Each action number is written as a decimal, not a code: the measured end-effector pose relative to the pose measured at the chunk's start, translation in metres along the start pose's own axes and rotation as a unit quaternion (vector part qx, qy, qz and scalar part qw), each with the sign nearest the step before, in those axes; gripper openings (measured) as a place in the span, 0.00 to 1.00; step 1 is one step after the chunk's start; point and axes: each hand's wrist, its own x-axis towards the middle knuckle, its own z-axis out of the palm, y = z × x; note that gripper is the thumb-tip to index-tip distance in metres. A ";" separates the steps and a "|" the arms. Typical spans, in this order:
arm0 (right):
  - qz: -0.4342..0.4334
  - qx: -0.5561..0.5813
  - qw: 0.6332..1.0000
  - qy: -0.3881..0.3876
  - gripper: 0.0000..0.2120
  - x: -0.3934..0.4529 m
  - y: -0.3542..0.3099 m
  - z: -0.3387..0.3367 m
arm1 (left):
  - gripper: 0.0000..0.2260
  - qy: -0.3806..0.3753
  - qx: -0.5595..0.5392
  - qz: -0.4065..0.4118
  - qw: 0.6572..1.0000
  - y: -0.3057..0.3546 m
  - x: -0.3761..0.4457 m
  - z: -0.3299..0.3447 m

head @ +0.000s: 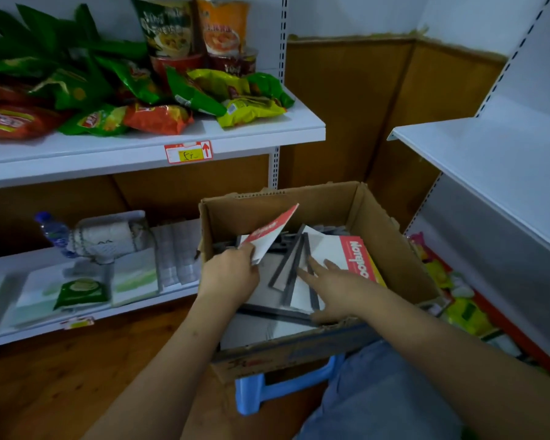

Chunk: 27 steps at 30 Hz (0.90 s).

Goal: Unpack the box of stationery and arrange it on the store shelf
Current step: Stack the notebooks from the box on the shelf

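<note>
An open cardboard box [391, 236] sits on a blue plastic stool [286, 385] in front of me. Inside lie several notebooks with grey spines [291, 268] and a red-and-white notebook [358, 257]. My left hand [229, 274] grips a red-and-white notebook [272, 233] by its lower corner and holds it tilted above the box's left side. My right hand [331, 284] reaches into the box with straight fingers resting on the grey-spined notebooks.
A white lower shelf [86, 315] at the left holds notebooks, a water bottle [53, 231] and a snack bag. The upper shelf [159, 144] is piled with chip bags and noodle cups. A bare white shelf [489, 154] stands at the right, with bright packets [458, 300] below it.
</note>
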 end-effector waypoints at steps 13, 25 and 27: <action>0.183 0.108 0.941 0.265 0.24 -0.018 0.015 -0.015 | 0.15 -0.019 -0.059 -0.018 0.998 0.007 0.000 -0.023; 0.228 0.255 0.746 0.572 0.18 -0.197 0.059 -0.085 | 0.14 0.205 -0.341 0.078 0.914 0.154 -0.008 -0.140; 0.256 0.225 0.715 0.611 0.19 -0.246 0.071 -0.084 | 0.16 0.192 -0.366 0.145 0.899 0.199 -0.015 -0.139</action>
